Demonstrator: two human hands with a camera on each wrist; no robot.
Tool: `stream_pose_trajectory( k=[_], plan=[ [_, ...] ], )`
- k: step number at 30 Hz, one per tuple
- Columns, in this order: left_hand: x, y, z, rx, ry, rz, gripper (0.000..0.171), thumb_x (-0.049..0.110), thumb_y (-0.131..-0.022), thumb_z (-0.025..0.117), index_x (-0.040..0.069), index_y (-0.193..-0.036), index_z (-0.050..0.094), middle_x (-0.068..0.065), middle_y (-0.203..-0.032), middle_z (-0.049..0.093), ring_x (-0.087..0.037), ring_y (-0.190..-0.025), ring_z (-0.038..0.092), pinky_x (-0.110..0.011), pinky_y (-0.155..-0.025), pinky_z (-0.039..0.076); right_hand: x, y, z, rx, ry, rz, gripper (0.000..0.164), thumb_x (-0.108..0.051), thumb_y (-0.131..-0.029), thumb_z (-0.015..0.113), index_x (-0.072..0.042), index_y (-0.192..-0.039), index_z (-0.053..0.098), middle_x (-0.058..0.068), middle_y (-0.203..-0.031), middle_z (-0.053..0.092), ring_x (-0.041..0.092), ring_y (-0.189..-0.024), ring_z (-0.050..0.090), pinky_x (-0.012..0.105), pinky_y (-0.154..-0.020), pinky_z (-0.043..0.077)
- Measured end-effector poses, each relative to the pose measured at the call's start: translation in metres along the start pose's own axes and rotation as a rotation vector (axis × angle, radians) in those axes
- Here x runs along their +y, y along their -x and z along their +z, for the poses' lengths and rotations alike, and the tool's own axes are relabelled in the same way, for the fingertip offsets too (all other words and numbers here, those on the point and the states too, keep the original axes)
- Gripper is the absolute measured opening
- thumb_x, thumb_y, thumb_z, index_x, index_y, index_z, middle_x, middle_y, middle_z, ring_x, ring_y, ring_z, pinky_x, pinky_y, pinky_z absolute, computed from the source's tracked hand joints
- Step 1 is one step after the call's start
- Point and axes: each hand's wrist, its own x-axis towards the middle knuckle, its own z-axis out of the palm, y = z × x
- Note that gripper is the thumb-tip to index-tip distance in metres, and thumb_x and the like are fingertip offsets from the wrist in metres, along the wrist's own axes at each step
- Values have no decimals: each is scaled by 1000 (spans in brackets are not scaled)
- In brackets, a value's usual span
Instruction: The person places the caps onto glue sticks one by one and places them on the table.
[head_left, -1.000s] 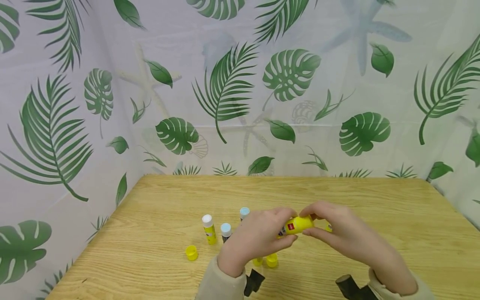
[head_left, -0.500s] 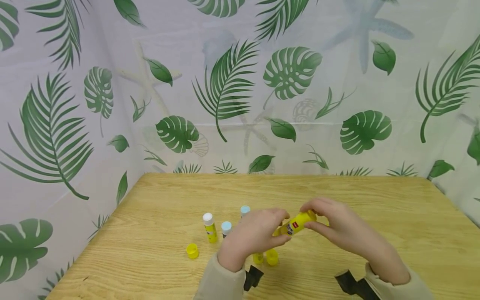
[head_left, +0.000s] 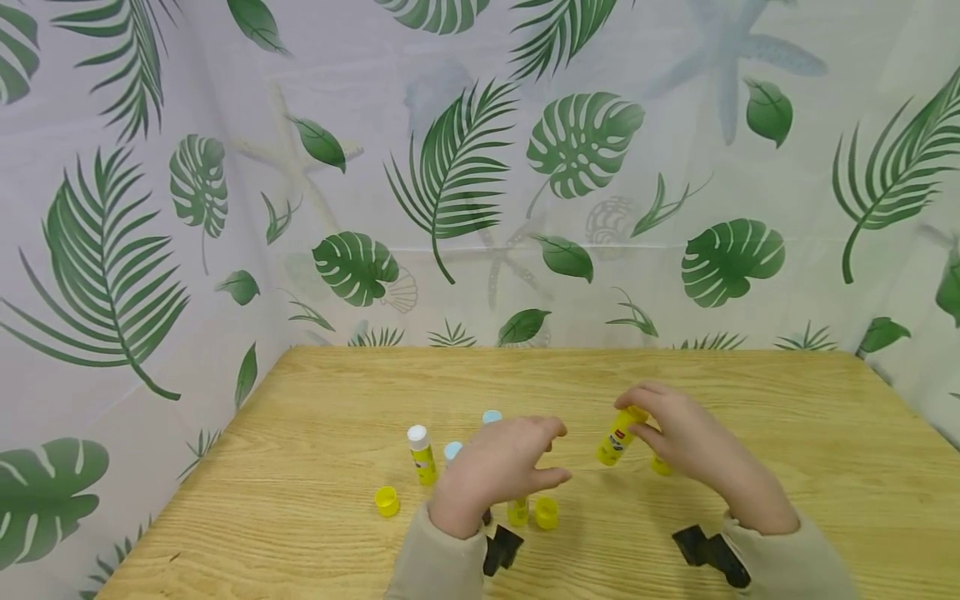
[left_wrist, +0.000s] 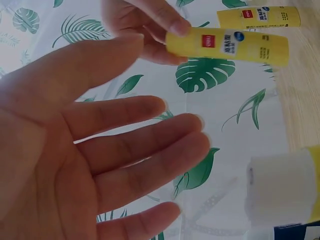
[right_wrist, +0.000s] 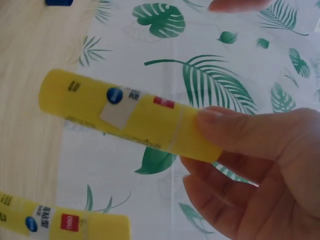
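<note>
My right hand [head_left: 686, 433] pinches a yellow glue stick [head_left: 617, 439] by its capped end, between thumb and fingers. The stick tilts, its lower end just above or at the table; contact cannot be told. Close by, partly behind the right hand, is another yellow glue stick [head_left: 662, 465], seen standing in the right wrist view [right_wrist: 65, 222]. My left hand [head_left: 498, 467] holds nothing, its fingers spread and loosely extended in the left wrist view [left_wrist: 100, 135]. Under it, partly hidden, are a yellow glue stick [head_left: 518, 511] and a loose yellow cap [head_left: 547, 513].
Left of the left hand stands a yellow glue stick with a white top [head_left: 422, 456]. Two light blue tops [head_left: 453, 451] [head_left: 492, 416] show behind that hand. Another yellow cap [head_left: 387, 502] lies at the left. A leaf-patterned cloth [head_left: 480, 208] borders the wooden table [head_left: 315, 433].
The left hand has let go of the glue stick. The right hand has carried it to the right, and it has swung from nearly level to steeply tilted.
</note>
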Motion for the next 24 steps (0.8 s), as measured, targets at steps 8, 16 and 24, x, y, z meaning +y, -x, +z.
stream_pose_trajectory(
  k=[8, 16, 24],
  plan=[
    [-4, 3, -2, -18, 18, -15, 38, 30, -82, 63, 8, -112, 55, 0, -96, 61, -6, -77, 56, -16, -61, 43, 11, -2, 6, -23, 50, 48, 24, 13, -70, 65, 2, -91, 62, 10, -89, 58, 28, -82, 57, 38, -67, 48],
    [-5, 3, -2, -22, 9, -17, 39, 31, -82, 63, 8, -112, 55, 1, -93, 62, -5, -75, 56, -16, -59, 42, 22, -4, 16, -60, 83, 60, 23, 17, -70, 61, 4, -89, 62, 12, -87, 59, 28, -80, 57, 38, -68, 48],
    [-5, 4, -2, -18, -3, -15, 39, 32, -82, 63, 8, -112, 55, 2, -92, 62, -5, -74, 56, -16, -59, 42, 23, -5, 21, -105, 86, 97, 24, 17, -70, 61, 3, -90, 62, 12, -89, 59, 28, -81, 57, 38, -67, 48]
  ],
)
